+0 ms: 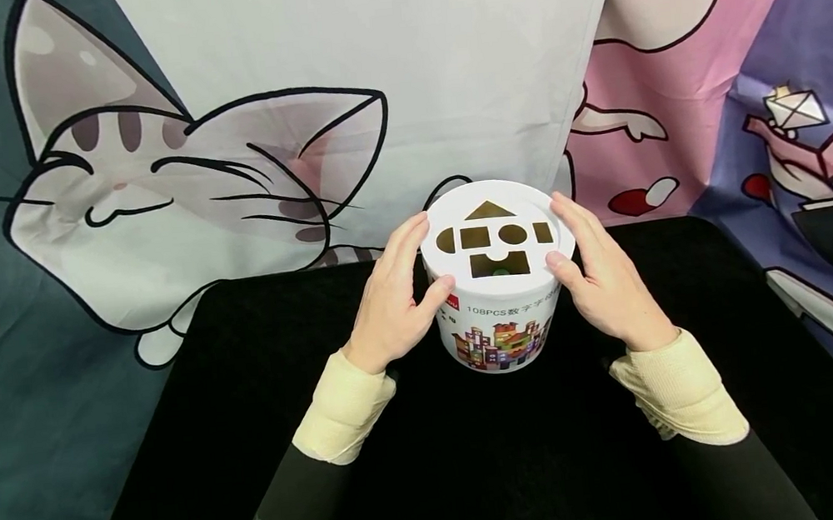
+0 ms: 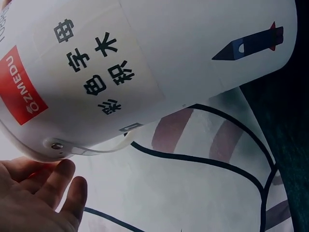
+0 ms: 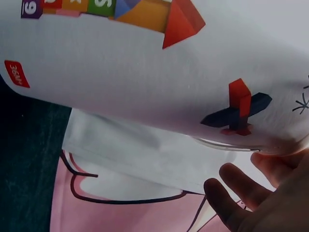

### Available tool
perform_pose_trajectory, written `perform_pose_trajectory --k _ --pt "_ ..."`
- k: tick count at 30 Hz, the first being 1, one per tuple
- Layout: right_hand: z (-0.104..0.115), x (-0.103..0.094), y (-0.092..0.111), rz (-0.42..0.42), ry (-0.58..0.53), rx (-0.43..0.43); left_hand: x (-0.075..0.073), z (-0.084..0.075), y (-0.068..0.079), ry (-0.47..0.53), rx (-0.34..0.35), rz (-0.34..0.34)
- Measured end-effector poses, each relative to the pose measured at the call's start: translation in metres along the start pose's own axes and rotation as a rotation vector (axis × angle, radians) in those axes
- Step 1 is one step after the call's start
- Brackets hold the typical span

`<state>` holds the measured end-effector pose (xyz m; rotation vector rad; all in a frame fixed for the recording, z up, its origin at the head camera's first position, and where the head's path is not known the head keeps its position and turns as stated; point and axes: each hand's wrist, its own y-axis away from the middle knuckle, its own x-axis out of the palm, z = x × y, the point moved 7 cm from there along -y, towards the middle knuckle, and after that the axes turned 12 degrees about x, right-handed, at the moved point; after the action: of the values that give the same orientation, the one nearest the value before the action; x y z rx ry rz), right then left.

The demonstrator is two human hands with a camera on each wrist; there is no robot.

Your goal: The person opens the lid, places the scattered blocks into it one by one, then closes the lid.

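A white toy-block bucket [image 1: 503,344] stands upright on the black-covered table, printed with colourful blocks and lettering. Its round white lid [image 1: 455,273] has several cut-out shapes, among them a triangle, a circle and rectangles. My left hand [image 1: 392,296] grips the lid's left rim, thumb at the front and fingers along the side. At the right rim my right hand [image 1: 609,275] holds the lid the same way. In the left wrist view, fingertips [image 2: 65,169] meet the rim beside the bucket's white handle [image 2: 104,150]. Dark gaps inside the cut-outs hide most of the contents.
The black cloth-covered table [image 1: 512,468] spreads around the bucket. Behind it hangs a cartoon-printed curtain [image 1: 442,56] with a cat at left and pink and purple areas at right. The table's back edge lies close behind the bucket.
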<state>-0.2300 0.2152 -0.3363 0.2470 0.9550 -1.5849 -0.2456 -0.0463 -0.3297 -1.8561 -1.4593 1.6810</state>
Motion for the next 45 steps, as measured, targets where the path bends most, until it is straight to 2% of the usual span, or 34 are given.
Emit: perform_pose_trajectory --k 11,22,29,39,45 --pt "-0.002 0.000 0.000 -0.012 0.018 0.005 0.002 0.001 0.000 -0.018 -0.023 0.037" --pt "-0.005 0.002 0.005 -0.065 -0.053 -0.046 0.007 0.003 0.001 0.024 -0.033 0.048" --pt "-0.012 0.005 0.000 -0.040 -0.118 -0.008 0.008 0.005 0.002 0.013 -0.053 0.051" --pt "-0.012 0.009 -0.007 -0.019 -0.188 -0.064 0.005 0.006 0.001 -0.005 -0.056 0.047" --pt "-0.012 0.008 -0.009 -0.010 -0.213 -0.062 0.004 0.008 0.001 0.011 -0.060 0.045"
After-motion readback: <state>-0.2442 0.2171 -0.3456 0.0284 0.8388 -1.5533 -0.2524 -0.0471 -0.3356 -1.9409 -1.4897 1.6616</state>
